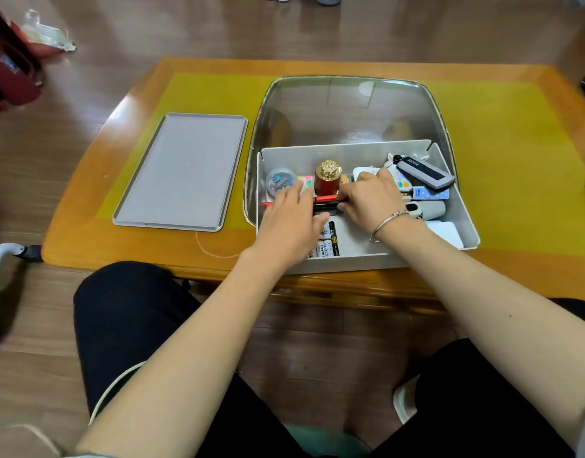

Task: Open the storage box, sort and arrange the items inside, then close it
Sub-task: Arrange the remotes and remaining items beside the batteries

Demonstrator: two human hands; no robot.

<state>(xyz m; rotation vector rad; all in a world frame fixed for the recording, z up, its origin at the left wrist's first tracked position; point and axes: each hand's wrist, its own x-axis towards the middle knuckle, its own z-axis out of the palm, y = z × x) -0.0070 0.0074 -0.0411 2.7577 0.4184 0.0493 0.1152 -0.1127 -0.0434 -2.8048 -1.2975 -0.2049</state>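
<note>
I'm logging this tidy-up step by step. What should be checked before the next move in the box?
1. Lid off and out of the way, on the table left of the box: ok.
2. Both hands in the box: left hand, right hand: ok.
3. Right hand's grip on the black item: cannot tell.
4. Red jar upright: ok.
5. Batteries grouped at the front: ok.
6. Right-side items sorted: not ok, piled.

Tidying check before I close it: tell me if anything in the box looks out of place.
The right side of the box is a jumble: the grey case lies slanted on other items. The batteries lie neatly together.
</note>
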